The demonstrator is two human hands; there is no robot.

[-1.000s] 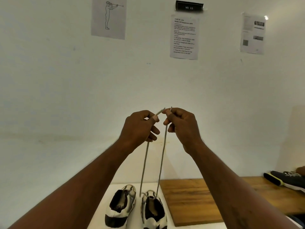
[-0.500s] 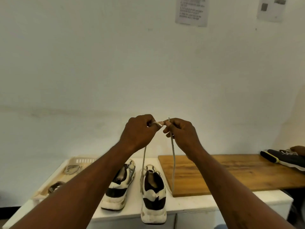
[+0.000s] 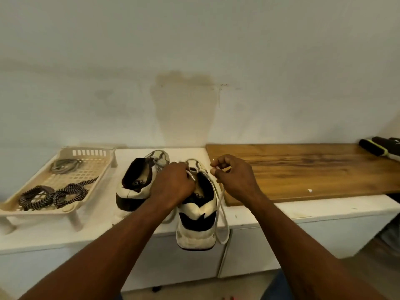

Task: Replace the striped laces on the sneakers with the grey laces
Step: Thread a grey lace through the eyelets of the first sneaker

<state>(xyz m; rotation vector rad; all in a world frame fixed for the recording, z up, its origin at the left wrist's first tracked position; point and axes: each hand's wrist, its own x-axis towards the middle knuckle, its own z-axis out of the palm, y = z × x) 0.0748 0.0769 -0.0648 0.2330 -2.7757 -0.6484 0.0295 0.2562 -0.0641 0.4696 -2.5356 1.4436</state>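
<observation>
While right hand [image 3: 236, 182] pinches, grey lace [image 3: 227, 228] loops below.

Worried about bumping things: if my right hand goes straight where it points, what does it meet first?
Probably the right sneaker, at its tongue; the right hand points forward-left, depth is unclear.

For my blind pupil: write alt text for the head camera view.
The left hand and right hand pinch a grey lace over a sneaker on a white counter; another sneaker and a tray of striped laces sit alongside.
</observation>
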